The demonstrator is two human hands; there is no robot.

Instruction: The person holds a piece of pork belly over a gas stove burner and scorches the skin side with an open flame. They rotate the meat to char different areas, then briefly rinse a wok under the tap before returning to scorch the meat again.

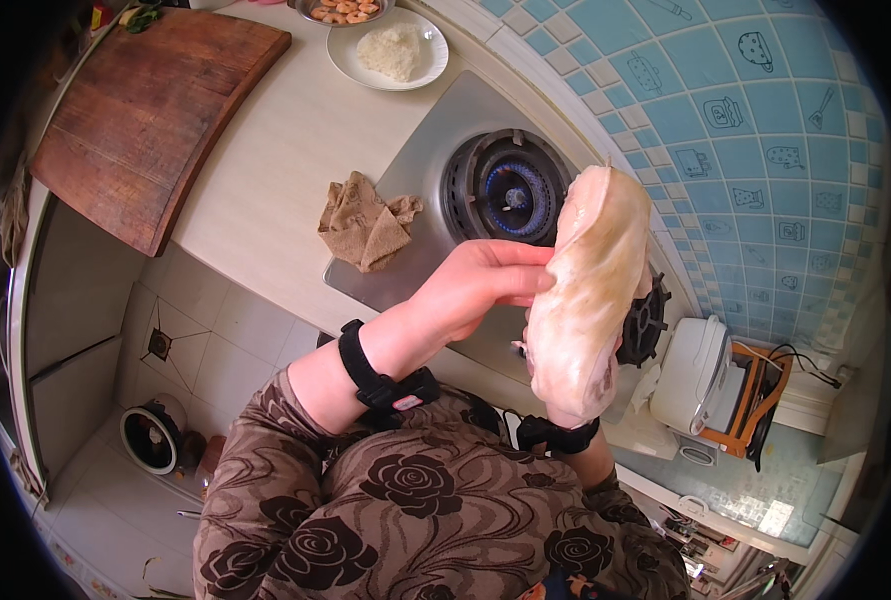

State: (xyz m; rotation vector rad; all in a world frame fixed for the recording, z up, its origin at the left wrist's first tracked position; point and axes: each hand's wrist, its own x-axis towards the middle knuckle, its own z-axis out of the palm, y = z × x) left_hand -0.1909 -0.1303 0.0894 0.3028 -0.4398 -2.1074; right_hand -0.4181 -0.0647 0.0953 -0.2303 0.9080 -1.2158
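A large pale piece of raw meat with skin [592, 277], its surface yellowish in the middle, is held up over the right part of the steel gas hob [415, 172]. My left hand [483, 281] reaches in from the left, fingertips gripping the meat's left edge. Under the lower part of the meat is my right hand [526, 349], mostly hidden, with only bits of finger and the wrist showing. Just left of the meat's upper end, a gas burner [515, 196] burns with a ring of blue flame. A second burner [646, 319] is partly covered by the meat.
A crumpled brown cloth [368, 221] lies on the hob's left edge. Beyond it are a white plate [438, 56] bearing a pale mound and a bowl of shrimp [344, 11]. A thick wooden chopping board [153, 112] is far left. A white appliance [689, 375] stands right, by the tiled wall.
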